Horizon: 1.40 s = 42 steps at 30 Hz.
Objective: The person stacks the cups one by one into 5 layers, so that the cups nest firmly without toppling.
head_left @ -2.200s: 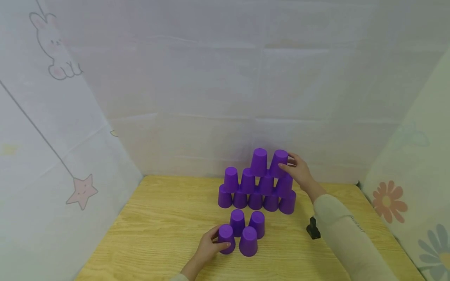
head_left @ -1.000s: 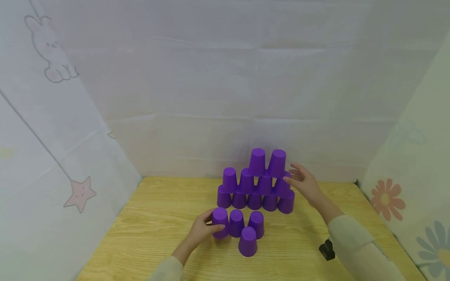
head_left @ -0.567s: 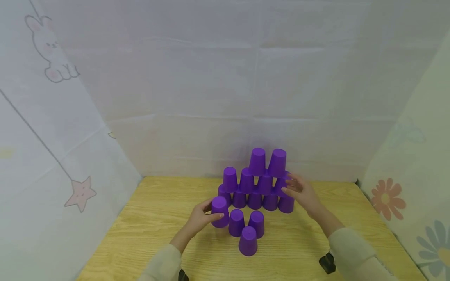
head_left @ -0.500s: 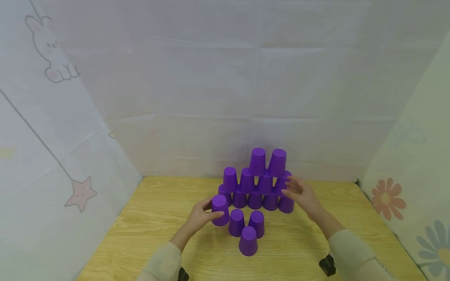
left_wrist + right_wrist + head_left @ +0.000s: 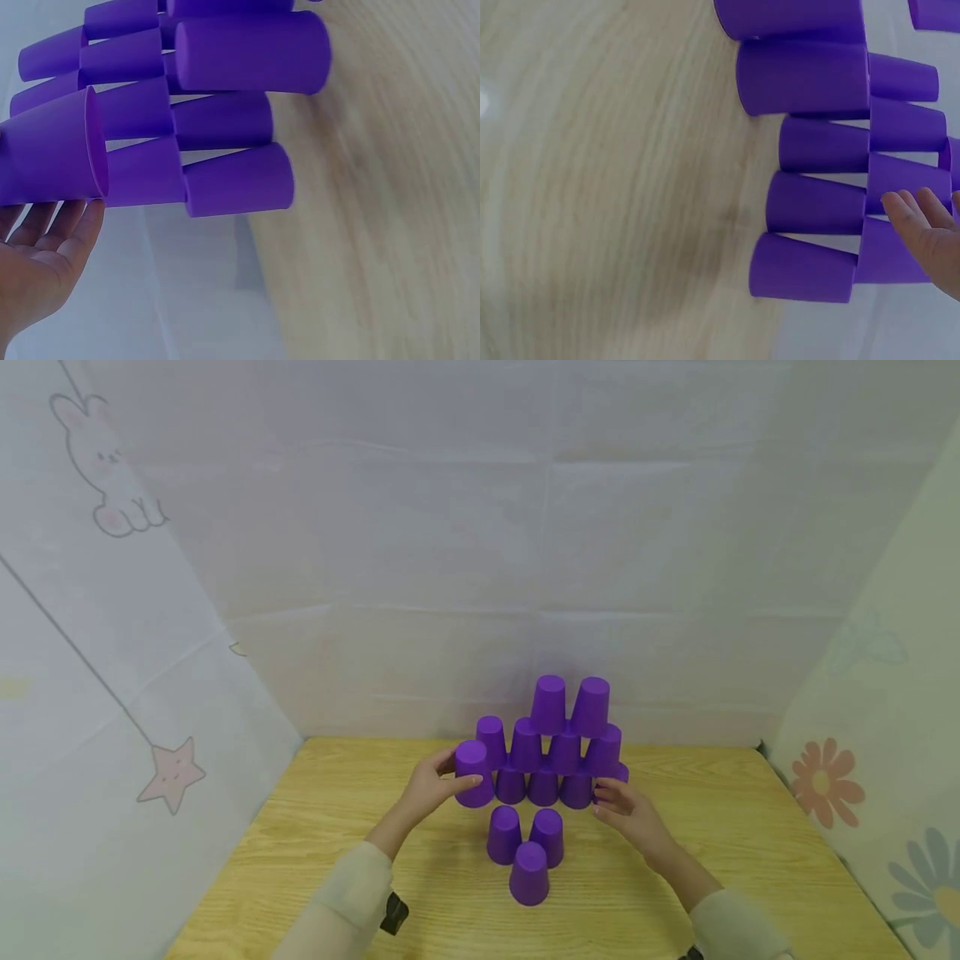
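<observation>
Pinching an upside-down purple cup (image 5: 472, 777) between thumb and fingers, the left hand (image 5: 429, 787) has it just left of centre in the lower half of the head view. It's off the desk (image 5: 300, 860); the left wrist view shows its rim well clear of the wood. Right behind it sits a cup pyramid (image 5: 562, 752), all purple and all upside down, with two up top, four in the middle row, and a bottom row partly blocked by the held cup and the other hand.

The right hand (image 5: 632, 820) isn't gripping anything: fingers loosely spread, right by the pyramid's lower right corner. Can't tell if it's touching. Three loose cups (image 5: 529, 864) stand at bottom centre, two behind and one in front. Background's a pale backdrop (image 5: 420, 552), with a bunny drawing (image 5: 112, 468) upper left and a red flower (image 5: 821, 782) lower right.
</observation>
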Motion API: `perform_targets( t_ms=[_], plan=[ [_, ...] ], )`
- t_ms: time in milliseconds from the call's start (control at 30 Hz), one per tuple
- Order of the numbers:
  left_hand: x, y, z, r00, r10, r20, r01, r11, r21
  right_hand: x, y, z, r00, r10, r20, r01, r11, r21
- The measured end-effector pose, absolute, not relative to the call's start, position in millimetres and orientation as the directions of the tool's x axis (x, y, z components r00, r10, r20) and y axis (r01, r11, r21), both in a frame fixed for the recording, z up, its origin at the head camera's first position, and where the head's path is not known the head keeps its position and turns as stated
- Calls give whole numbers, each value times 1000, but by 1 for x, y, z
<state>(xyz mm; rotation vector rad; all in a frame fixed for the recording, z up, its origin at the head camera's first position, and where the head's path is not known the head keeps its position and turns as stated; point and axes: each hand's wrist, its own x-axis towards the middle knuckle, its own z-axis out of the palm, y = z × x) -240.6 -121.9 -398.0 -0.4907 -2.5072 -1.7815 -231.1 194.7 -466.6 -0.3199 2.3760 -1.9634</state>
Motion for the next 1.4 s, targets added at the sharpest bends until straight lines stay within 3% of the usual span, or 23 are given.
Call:
perform_targets(
  t_ms=[267,533,800,1400],
  plan=[
    [-274,-119,-397,-951,224,211,272,289,918,-212,179,-482,-957,-279,78,-128,163,-978],
    [-277,-104,-360,-940,251,231,294,249,923,-199,166,-494,-932,-353,86,-146,145,-979],
    [-310,-97,-366,-965,181,192,235,257,938,-191,158,-509,-893,-424,149,-193,63,-979],
    [-348,-79,-376,-972,67,226,236,266,935,-183,134,-534,-903,-400,155,-211,100,-972]
  ],
)
